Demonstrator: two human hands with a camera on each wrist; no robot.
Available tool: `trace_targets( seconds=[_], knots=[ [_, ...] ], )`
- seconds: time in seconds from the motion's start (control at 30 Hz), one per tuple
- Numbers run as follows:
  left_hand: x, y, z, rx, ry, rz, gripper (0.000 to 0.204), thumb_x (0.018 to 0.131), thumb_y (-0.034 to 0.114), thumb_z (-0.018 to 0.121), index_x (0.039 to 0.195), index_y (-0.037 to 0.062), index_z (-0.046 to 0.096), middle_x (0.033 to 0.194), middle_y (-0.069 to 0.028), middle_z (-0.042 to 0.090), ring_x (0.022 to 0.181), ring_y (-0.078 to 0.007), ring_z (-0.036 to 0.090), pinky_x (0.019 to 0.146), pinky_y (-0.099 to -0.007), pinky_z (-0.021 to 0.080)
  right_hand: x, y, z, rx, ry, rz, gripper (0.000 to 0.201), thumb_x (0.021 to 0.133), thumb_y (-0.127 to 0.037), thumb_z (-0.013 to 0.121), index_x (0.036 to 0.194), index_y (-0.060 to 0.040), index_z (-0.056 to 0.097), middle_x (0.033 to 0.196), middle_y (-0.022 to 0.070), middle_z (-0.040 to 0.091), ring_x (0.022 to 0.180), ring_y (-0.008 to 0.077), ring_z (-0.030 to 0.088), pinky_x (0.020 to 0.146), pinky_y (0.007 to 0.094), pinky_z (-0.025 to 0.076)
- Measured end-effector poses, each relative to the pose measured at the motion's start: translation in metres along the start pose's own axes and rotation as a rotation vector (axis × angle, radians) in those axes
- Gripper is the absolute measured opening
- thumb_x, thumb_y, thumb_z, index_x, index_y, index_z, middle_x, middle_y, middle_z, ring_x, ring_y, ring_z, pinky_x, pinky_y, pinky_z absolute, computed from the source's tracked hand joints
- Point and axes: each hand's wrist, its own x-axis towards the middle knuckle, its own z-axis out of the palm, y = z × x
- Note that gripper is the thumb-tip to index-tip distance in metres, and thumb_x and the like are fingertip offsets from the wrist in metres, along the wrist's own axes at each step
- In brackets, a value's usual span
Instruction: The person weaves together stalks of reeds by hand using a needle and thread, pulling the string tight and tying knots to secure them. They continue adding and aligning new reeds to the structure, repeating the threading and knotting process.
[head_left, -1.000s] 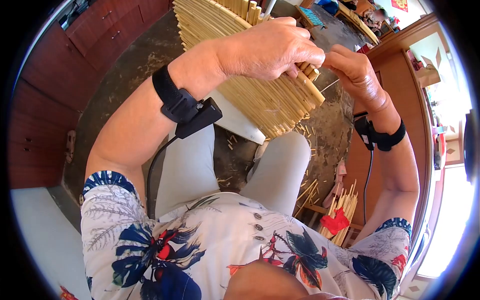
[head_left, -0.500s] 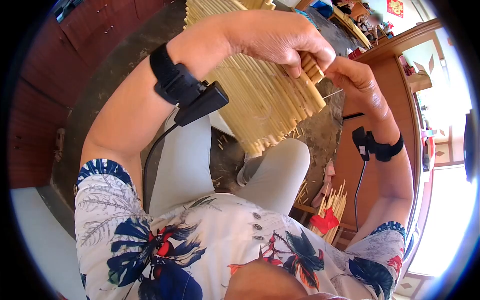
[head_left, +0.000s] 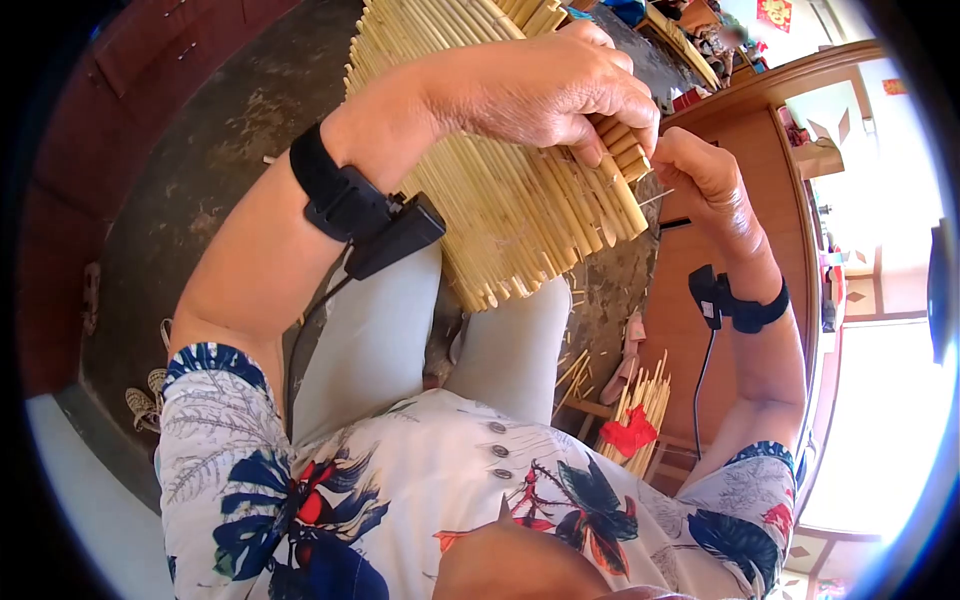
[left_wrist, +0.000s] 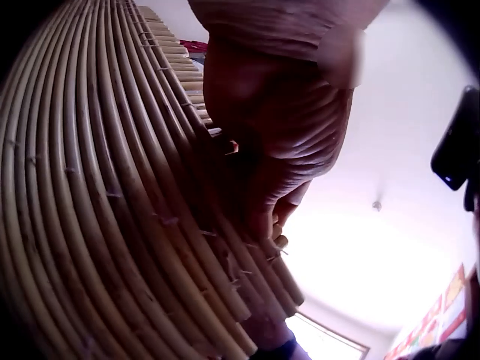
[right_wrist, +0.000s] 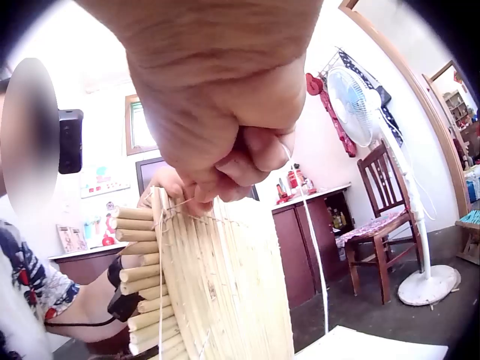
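Note:
A mat of straw-coloured, reed-like stalks (head_left: 500, 215), tied together with thin string, slants over the person's knees. A second row of short stalk ends (right_wrist: 142, 277) lies crosswise behind it in the right wrist view. The left hand (head_left: 555, 95) grips the mat's upper right edge, thumb on the near face and fingers over the far side. Close beside that edge, the right hand (head_left: 705, 180) has its fingers curled round a white string (right_wrist: 311, 225), which hangs down from it in the right wrist view. The hands almost meet at the corner.
A bundle of thin sticks with a red cloth (head_left: 630, 432) stands at the lower right, near a wooden cabinet (head_left: 740, 270). Stalk offcuts (head_left: 575, 375) lie on the floor. The right wrist view also has a standing fan (right_wrist: 356, 109) and a wooden chair (right_wrist: 382, 225).
The mat's lower end has swung left over the knees. The right hand dipped slightly and came back beside the mat's edge, and the left hand still grips that edge.

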Motion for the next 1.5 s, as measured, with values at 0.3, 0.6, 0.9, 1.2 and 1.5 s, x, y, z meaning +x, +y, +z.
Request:
trace_targets(
  seconds=[0.3,0.6,0.9,1.2,1.5],
  knots=[
    [0.007,0.014,0.003,0.015,-0.070,-0.128,0.019,0.076,0.008,0.069,0.094,0.0145,0.069,0.090,-0.0027,0.067,0.093,-0.0200,0.060,0.096,-0.0370,0.034,-0.011,-0.002,0.010,0.032,0.080,0.001,0.020,0.082,0.013,0.053,0.095,-0.0005,0.061,0.082,0.0089,0.060,0.074,0.0214,0.059,0.068,0.0266,0.047],
    [0.009,-0.003,-0.003,-0.201,-0.036,-0.050,0.027,0.069,-0.001,0.071,0.094,0.0080,0.070,0.089,-0.0084,0.069,0.082,-0.0245,0.066,0.076,-0.0329,0.053,-0.014,-0.002,0.006,0.167,0.009,0.176,0.014,0.084,0.009,0.055,0.095,0.0009,0.060,0.081,0.0076,0.062,0.074,0.0145,0.058,0.067,0.0255,0.046],
    [0.015,-0.003,-0.006,-0.237,0.002,-0.102,0.026,0.072,-0.004,0.069,0.095,0.0081,0.069,0.089,-0.0085,0.069,0.082,-0.0236,0.067,0.076,-0.0325,0.053,-0.005,-0.014,-0.001,-0.063,0.061,0.042,0.019,0.081,0.013,0.055,0.095,0.0013,0.061,0.083,0.0097,0.063,0.077,0.0180,0.062,0.069,0.0268,0.048],
    [0.012,0.002,-0.006,-0.274,0.027,-0.124,0.026,0.072,-0.007,0.067,0.094,0.0059,0.067,0.087,-0.0095,0.069,0.082,-0.0235,0.067,0.074,-0.0325,0.053,-0.004,-0.019,0.001,-0.086,0.068,0.020,0.018,0.082,0.011,0.056,0.095,0.0018,0.061,0.084,0.0099,0.063,0.076,0.0192,0.063,0.069,0.0272,0.049],
    [0.005,0.005,-0.019,-0.158,-0.100,-0.085,0.026,0.070,-0.001,0.066,0.094,0.0097,0.064,0.088,-0.0010,0.062,0.090,-0.0240,0.053,0.092,-0.0362,0.035,-0.005,-0.018,0.004,0.070,0.055,0.116,0.013,0.085,0.007,0.057,0.094,-0.0010,0.062,0.084,0.0096,0.062,0.074,0.0191,0.061,0.066,0.0275,0.048]
  ],
)
